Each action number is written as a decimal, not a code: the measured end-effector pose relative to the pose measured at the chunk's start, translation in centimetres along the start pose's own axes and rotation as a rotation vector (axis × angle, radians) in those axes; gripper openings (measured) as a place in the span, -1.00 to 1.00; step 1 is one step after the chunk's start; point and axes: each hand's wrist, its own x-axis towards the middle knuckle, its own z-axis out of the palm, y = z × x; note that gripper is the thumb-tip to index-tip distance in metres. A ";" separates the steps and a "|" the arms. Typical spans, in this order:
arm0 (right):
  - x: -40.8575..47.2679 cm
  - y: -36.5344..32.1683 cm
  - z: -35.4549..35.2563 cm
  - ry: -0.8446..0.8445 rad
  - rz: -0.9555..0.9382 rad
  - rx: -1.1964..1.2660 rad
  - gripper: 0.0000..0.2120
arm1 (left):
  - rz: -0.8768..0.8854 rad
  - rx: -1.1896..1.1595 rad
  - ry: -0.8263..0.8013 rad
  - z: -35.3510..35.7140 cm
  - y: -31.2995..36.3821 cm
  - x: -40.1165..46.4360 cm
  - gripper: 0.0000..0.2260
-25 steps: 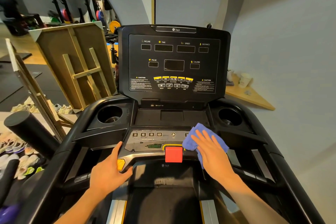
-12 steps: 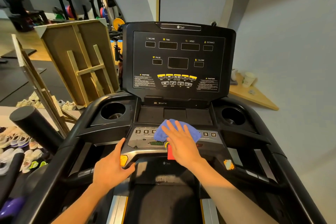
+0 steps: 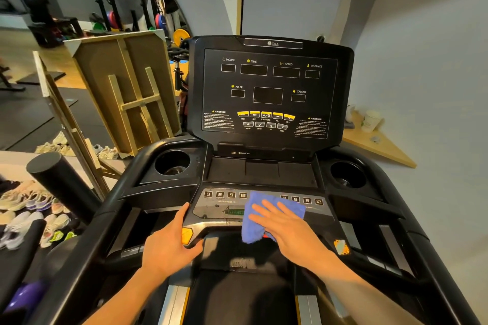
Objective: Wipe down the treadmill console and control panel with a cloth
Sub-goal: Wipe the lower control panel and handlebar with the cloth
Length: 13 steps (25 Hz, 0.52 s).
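Observation:
A black treadmill console (image 3: 269, 92) stands upright ahead, its displays dark. Below it lies the grey control panel (image 3: 219, 208) with numbered buttons on both sides. My right hand (image 3: 287, 224) presses flat, fingers spread, on a blue cloth (image 3: 253, 224) in the middle of that panel; the cloth hangs over the panel's front edge and hides the red stop button. My left hand (image 3: 169, 245) grips the panel's left front corner beside an orange button (image 3: 187, 235).
Two round cup holders (image 3: 172, 163) (image 3: 348, 175) flank the tray under the console. A wooden frame (image 3: 126, 92) leans at the left, with several shoes (image 3: 31, 211) on the floor. At the right, a wooden shelf (image 3: 380, 145) holds a paper cup (image 3: 371, 120).
My right hand slid the cloth from the panel's right side to its middle, then drew it toward the front edge, over the red button. My left hand kept its hold.

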 end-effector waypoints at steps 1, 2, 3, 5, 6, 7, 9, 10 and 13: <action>0.4 0.2 0.1 0.026 0.032 -0.011 -0.36 | 0.000 0.006 0.003 -0.1 0.0 0.0 -0.09; 1.1 0.2 0.4 0.048 0.061 -0.033 -0.32 | 0.002 0.009 0.006 0.0 0.0 0.0 -0.09; 1.9 0.3 0.5 0.054 0.102 -0.031 -0.31 | 0.004 0.009 0.007 0.0 0.0 0.0 -0.09; 4.0 -0.2 0.7 0.034 0.175 0.009 -0.34 | 0.008 0.006 0.009 0.1 -0.1 0.1 -0.08; 4.9 -0.6 0.8 0.042 0.188 0.004 -0.35 | 0.007 0.003 0.009 0.2 -0.2 0.1 -0.08; 5.8 -1.0 0.8 0.055 0.198 -0.013 -0.35 | 0.007 -0.001 0.011 0.1 -0.2 0.1 -0.09; 7.2 -2.1 0.7 0.061 0.206 -0.050 -0.34 | 0.010 -0.002 0.011 0.3 -0.4 0.2 -0.08; 7.8 -2.8 0.6 0.064 0.200 -0.058 -0.34 | 0.010 -0.003 0.012 0.4 -0.4 0.2 -0.08; 9.7 -5.3 0.9 0.080 0.172 -0.073 -0.34 | 0.015 0.004 0.029 0.5 -0.5 0.3 -0.09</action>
